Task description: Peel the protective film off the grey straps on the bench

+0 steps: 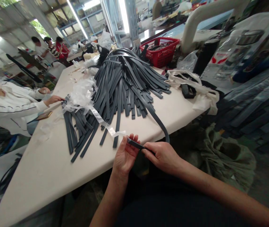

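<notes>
My left hand (126,155) pinches the end of a dark grey strap together with a thin white translucent strip (98,116). The strip trails back to a loose white heap (81,92) on the table. My right hand (159,155) is closed round the same strap (158,121), just right of my left hand. From there the strap loops up over the table's front edge towards a big bundle of grey straps (115,78). The bundle fans out across the white table (54,164).
A person in a white top (9,105) sits at the left, hands at the table's edge by a phone (45,115). A red basket (164,53) stands behind the bundle. White cloth (196,85), bottles (229,53) and a sack (229,157) are at the right.
</notes>
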A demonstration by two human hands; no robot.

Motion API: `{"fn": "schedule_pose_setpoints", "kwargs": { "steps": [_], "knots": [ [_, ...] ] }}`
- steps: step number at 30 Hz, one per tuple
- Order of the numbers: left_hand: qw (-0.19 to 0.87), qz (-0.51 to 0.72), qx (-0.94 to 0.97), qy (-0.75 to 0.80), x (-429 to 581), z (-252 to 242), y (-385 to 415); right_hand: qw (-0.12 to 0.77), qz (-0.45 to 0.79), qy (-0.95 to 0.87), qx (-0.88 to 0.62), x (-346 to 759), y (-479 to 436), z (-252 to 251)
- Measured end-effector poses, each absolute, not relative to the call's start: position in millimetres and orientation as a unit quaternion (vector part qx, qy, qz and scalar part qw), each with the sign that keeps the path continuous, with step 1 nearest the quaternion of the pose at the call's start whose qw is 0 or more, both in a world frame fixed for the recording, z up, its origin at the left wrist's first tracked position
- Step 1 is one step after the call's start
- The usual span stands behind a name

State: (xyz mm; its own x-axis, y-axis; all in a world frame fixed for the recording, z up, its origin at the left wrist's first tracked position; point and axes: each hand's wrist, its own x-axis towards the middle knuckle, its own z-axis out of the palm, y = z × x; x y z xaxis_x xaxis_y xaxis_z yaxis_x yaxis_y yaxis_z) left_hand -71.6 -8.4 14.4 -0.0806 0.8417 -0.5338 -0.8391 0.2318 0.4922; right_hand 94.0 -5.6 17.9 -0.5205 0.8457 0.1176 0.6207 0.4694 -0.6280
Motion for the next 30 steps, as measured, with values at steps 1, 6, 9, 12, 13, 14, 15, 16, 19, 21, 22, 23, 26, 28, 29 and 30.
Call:
{"fn": "schedule_pose_setpoints", "kwargs": {
  "steps": [1, 6, 9, 12, 13, 14, 15, 16, 19, 21, 22, 23, 26, 28, 29, 30],
  "knots": [
    [0.674, 0.623, 0.009, 0.398, -70, 11, -10, 0.211, 0.259, -0.833, -0.441, 91, -5, 19],
    [0.642, 0.646, 0.031, 0.411, -70, 4, -18, 0.203, 0.241, -0.858, -0.406, 85, 4, 27],
    [0.588, 0.695, 0.01, 0.414, -87, 12, -17, 0.173, 0.213, -0.891, -0.361, 98, 6, 35],
    [0.535, 0.739, -0.022, 0.41, -108, 20, -18, 0.161, 0.234, -0.892, -0.351, 118, -1, 45],
    [0.528, 0.743, -0.026, 0.411, -112, 21, -20, 0.151, 0.278, -0.882, -0.35, 123, -5, 48],
    [0.528, 0.741, -0.026, 0.413, -114, 20, -24, 0.136, 0.338, -0.864, -0.349, 126, -10, 51],
    [0.534, 0.736, -0.024, 0.416, -114, 18, -28, 0.12, 0.404, -0.838, -0.348, 127, -15, 52],
    [0.542, 0.729, -0.02, 0.418, -110, 15, -33, 0.107, 0.466, -0.806, -0.348, 126, -19, 51],
    [0.574, 0.71, -0.003, 0.408, -91, 0, -50, 0.104, 0.568, -0.725, -0.375, 112, -30, 40],
    [0.604, 0.69, 0.025, 0.399, -77, -10, -61, 0.12, 0.602, -0.687, -0.389, 100, -32, 26],
    [0.621, 0.675, 0.041, 0.397, -71, -14, -65, 0.13, 0.618, -0.671, -0.388, 96, -32, 20],
    [0.636, 0.659, 0.054, 0.399, -67, -17, -69, 0.139, 0.631, -0.66, -0.384, 94, -31, 14],
    [0.65, 0.637, 0.065, 0.408, -64, -24, -72, 0.141, 0.628, -0.676, -0.359, 106, -32, 0],
    [0.638, 0.647, 0.059, 0.412, -67, -26, -71, 0.11, 0.615, -0.698, -0.351, 126, -36, -11],
    [0.631, 0.653, 0.057, 0.415, -69, -28, -70, 0.09, 0.613, -0.699, -0.356, 137, -39, -17],
    [0.626, 0.655, 0.056, 0.419, -70, -29, -70, 0.076, 0.615, -0.693, -0.369, 146, -43, -24]
  ]
}}
